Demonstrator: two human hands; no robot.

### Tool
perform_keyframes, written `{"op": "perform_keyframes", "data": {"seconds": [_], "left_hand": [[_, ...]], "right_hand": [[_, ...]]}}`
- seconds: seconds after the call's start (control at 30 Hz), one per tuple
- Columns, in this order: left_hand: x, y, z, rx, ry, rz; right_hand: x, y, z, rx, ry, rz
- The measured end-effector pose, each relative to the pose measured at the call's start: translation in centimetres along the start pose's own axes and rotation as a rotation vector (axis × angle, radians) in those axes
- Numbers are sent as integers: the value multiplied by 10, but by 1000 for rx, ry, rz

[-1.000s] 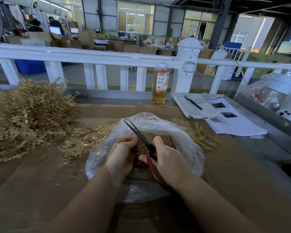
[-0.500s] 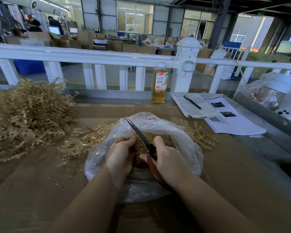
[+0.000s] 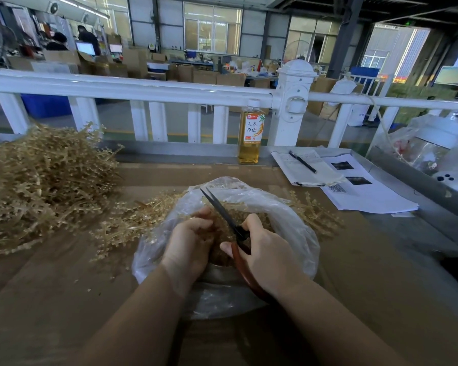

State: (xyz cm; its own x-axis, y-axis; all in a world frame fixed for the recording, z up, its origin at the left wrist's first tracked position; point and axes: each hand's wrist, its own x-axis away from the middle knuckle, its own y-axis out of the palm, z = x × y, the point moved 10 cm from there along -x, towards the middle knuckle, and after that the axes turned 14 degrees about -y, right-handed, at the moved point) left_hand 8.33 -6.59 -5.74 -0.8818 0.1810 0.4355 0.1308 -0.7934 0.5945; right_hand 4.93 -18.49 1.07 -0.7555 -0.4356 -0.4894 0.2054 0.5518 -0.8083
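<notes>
A clear plastic bag (image 3: 296,228) lies open on the brown table, partly filled with small tan cut pieces. Over its mouth, my right hand (image 3: 270,257) grips red-handled scissors (image 3: 222,210), the dark blades slightly apart and pointing up and left. My left hand (image 3: 189,240) is curled round a small tan sprig just left of the blades; the sprig itself is mostly hidden by the fingers. Loose golden sprigs (image 3: 132,220) lie left of the bag.
A large heap of golden sprigs (image 3: 43,180) fills the left of the table (image 3: 381,286). A bottle of amber drink (image 3: 250,133) stands by the white railing (image 3: 143,85). A notebook with a pen (image 3: 302,162) and printed sheets (image 3: 365,191) lie at the right.
The scissor blades have opened a little. Both hands stay over the bag's mouth with hardly any shift.
</notes>
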Motion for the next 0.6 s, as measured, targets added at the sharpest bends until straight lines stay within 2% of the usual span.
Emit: {"op": "perform_keyframes", "data": {"seconds": [0.1,0.23,0.37,0.53,0.6], "left_hand": [[3,0,-2,10,-14,-49],[4,1,3,-40,70,36],[2,0,4,-20,104,109],[-1,3,0,-37,42,-29],[-1,3,0,-74,60,-33]], "right_hand": [[-1,-1,5,17,24,3],[0,-4,-2,40,-23,34],[1,3,-2,58,-24,-9],[2,10,7,76,37,-54],[2,9,9,82,55,-43]]}}
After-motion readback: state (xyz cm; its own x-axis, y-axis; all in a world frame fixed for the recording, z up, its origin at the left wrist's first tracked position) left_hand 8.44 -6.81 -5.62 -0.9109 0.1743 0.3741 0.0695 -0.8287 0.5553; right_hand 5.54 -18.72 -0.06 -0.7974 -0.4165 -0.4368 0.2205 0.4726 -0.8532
